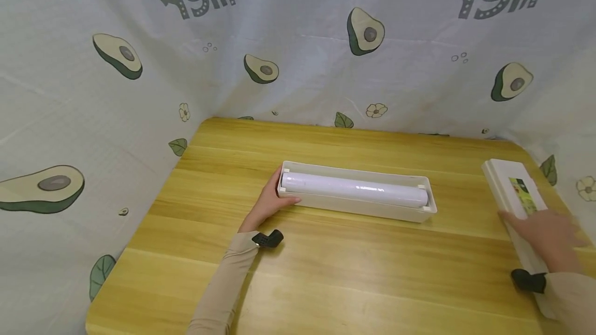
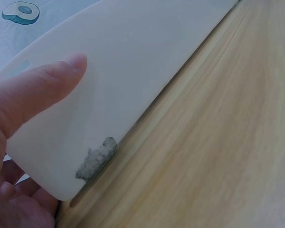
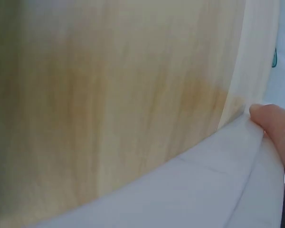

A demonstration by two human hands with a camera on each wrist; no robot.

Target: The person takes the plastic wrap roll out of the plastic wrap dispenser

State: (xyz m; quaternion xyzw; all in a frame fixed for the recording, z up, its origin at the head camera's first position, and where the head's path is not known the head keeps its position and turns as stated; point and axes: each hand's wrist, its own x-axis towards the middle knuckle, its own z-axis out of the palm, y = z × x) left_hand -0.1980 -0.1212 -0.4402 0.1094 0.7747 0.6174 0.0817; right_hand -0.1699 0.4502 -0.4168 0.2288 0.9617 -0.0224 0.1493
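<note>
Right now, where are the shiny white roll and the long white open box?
Shiny white roll [image 1: 354, 189]: head view, its middle.
Long white open box [image 1: 358, 208]: head view, front wall.

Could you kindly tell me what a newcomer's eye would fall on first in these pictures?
Probably the glossy white cylindrical roll inside the long, open white box near the middle of the yellow-brown wooden table; the left hand grips the box's left end. Next, the long, flat white panel with its green-and-yellow label, at the table's right, under the blurred right hand. Behind, the white, avocado-printed curtain stands out too.
</note>
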